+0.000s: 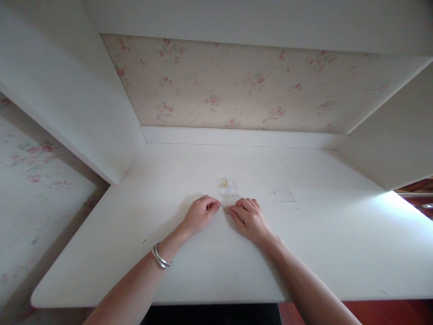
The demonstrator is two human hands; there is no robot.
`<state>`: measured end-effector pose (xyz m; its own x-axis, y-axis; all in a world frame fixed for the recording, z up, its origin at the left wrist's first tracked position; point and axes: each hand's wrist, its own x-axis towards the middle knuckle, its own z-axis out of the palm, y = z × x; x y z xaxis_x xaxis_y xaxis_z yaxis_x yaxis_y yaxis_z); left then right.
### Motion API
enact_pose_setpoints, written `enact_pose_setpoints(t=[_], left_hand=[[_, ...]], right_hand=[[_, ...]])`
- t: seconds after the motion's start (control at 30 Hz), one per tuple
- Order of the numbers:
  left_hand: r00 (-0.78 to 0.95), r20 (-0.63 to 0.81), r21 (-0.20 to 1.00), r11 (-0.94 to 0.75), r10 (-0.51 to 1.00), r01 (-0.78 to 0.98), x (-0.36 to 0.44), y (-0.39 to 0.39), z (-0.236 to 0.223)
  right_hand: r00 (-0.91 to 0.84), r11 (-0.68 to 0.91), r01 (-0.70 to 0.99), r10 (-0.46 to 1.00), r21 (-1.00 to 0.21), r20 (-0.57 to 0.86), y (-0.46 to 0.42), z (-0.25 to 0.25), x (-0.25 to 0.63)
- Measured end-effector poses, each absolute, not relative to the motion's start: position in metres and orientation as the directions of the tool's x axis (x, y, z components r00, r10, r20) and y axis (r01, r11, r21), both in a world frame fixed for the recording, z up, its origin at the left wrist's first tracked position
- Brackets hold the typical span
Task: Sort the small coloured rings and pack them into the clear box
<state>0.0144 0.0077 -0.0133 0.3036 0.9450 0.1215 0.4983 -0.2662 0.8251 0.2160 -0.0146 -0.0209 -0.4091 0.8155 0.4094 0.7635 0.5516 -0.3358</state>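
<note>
My left hand (202, 214) is closed in a pinch above the white desk, thumb against forefinger; whatever may be between them is too small to make out. Close beside it on the right, my right hand (249, 217) has its thumb and forefinger together on a tiny pale object (228, 209) whose kind I cannot tell. The two sets of fingertips are a small gap apart. Just beyond them lies a small clear plastic box (232, 186) with a little gold-coloured piece (224, 183) in its far left part. A flat, clear rectangular piece (283, 193), like a lid, lies farther right.
The white desk (189, 167) has side panels (77, 104) left and right and a low ledge (243, 136) along the back. Flowered wallpaper (216, 85) covers the wall behind. A dark mark (144, 241) shows on the desk at left. Bright light falls at the right edge.
</note>
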Motion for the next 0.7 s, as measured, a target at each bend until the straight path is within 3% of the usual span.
enact_pose_setpoints(t=[0.3,0.6,0.7], left_hand=[[0.321,0.117,0.817,-0.275,0.94,0.507,0.014,0.008,-0.016],[0.333,0.138,0.801,-0.303,0.933,0.516,0.013,0.008,-0.017],[0.349,0.137,0.792,-0.314,0.927,0.524,0.013,0.008,-0.018]], right_hand=[[-0.195,0.468,0.757,0.828,-0.456,0.526,0.005,-0.02,0.212],[-0.134,0.437,0.797,0.801,-0.417,0.584,0.029,-0.019,0.207],[-0.008,0.403,0.766,0.786,-0.502,0.619,0.026,-0.02,0.216]])
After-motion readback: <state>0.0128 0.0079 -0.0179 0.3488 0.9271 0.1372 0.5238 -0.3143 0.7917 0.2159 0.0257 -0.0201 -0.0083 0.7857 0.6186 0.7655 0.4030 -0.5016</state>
